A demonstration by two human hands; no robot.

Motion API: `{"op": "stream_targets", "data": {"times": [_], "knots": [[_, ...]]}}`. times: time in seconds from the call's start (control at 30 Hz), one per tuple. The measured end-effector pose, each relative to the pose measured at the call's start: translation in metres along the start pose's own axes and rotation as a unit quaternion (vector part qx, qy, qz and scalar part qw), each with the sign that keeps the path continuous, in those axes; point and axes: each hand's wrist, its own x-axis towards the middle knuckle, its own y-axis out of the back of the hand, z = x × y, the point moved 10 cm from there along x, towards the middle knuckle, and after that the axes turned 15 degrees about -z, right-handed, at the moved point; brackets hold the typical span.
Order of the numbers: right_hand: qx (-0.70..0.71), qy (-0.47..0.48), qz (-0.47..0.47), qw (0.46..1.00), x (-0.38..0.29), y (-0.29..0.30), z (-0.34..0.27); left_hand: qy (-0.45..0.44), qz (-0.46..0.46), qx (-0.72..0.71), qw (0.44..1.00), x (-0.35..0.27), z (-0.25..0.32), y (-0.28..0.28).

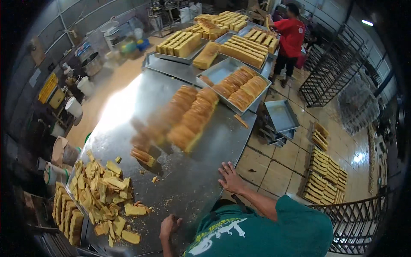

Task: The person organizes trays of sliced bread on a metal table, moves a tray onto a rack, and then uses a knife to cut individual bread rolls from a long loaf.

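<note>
My right hand [230, 178] rests near the edge of the metal table [189, 180], palm down and fingers apart, with nothing in it. Lower down, my left hand [170, 225] is over the tabletop with its fingers curled; their tips are hidden. Left of it lies a heap of yellow bread offcuts [106, 189], with crumbs scattered around. Ahead of both hands are long brown-topped loaves [194, 120], partly blurred in the view. A short cut piece of bread [143, 157] lies by their near end.
A metal tray of loaves [221, 72] overlaps the table's far part. Beyond are trays of sliced bread [179, 43] and a person in red [290, 37]. Empty trays [281, 115], bread trays [326, 180] and a rack [334, 67] stand right. Sliced bread [67, 215] sits lower left.
</note>
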Motion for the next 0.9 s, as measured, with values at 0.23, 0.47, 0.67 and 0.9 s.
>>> {"op": "stream_targets", "data": {"times": [0.23,0.47,0.67,0.9], "knots": [[-0.012,0.032,-0.087,0.996,0.01,0.013,0.008,-0.093,0.013,0.086,0.992,0.049,0.105,0.053],[0.106,0.092,-0.251,0.958,0.053,0.058,0.047,-0.104,0.023,0.061,0.992,0.088,0.225,0.077],[0.273,0.126,-0.118,0.947,0.056,0.116,0.177,-0.077,-0.117,0.069,0.988,0.153,0.353,0.064],[0.236,0.014,-0.207,0.949,0.06,0.19,0.356,-0.08,-0.142,0.072,0.984,0.21,0.435,0.074]]}}
